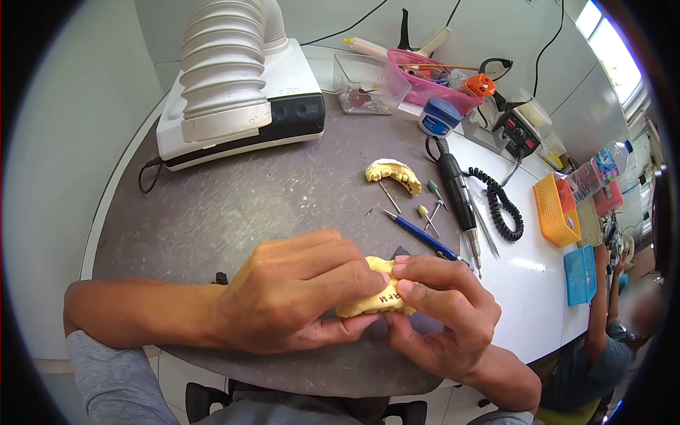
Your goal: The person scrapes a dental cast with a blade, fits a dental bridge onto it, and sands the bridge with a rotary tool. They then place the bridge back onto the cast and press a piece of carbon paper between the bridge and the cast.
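Between my two hands, low over the front of the grey mat, is a yellow plaster dental model (375, 301) with dark handwriting on its side. My left hand (304, 290) grips its left part, fingers curled over the top and thumb below. On the right side my right hand (446, 304) pinches it with fingertips above and thumb beneath. The fingers cover much of the model. A small dark piece (401, 251) shows just behind it. Farther back lies another curved yellow dental model (394, 174), with a blue mechanical pencil (425, 235) and small grinding burs (427, 215) in front of it.
A white dust extractor (241, 106) with a ribbed hose stands at back left. A black handpiece (457, 191) with coiled cord (504, 212) lies right. Behind are a pink basket (432, 81) and a blue-lidded jar (439, 117). Orange (556, 209) and blue baskets (581, 275) stand near another person (595, 354).
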`<state>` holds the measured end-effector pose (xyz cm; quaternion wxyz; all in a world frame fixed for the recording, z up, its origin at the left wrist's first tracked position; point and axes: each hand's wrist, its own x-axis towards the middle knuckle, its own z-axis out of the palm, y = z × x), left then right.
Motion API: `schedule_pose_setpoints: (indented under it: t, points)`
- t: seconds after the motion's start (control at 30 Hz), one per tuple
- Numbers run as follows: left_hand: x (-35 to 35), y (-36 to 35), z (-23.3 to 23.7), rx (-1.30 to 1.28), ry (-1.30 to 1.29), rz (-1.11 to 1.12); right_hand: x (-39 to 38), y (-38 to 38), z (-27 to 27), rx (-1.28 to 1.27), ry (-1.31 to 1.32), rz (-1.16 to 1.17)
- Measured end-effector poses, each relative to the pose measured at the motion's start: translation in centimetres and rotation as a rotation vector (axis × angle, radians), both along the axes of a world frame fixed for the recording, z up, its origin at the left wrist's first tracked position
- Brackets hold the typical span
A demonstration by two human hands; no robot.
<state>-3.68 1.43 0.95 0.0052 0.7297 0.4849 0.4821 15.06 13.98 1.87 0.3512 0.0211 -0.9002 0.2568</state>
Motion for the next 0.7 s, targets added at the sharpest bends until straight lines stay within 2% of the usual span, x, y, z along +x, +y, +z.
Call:
schedule_pose_setpoints:
  t: [0.67, 0.7]
  points:
    - [-0.36, -0.05, 0.12, -0.003, -0.030, -0.027, -0.40, 0.06, -0.25, -0.142, 0.024, -0.003]
    - [-0.31, -0.12, 0.22, -0.094, -0.144, -0.038, -0.35, 0.00, -0.01, -0.175, 0.005, 0.001]
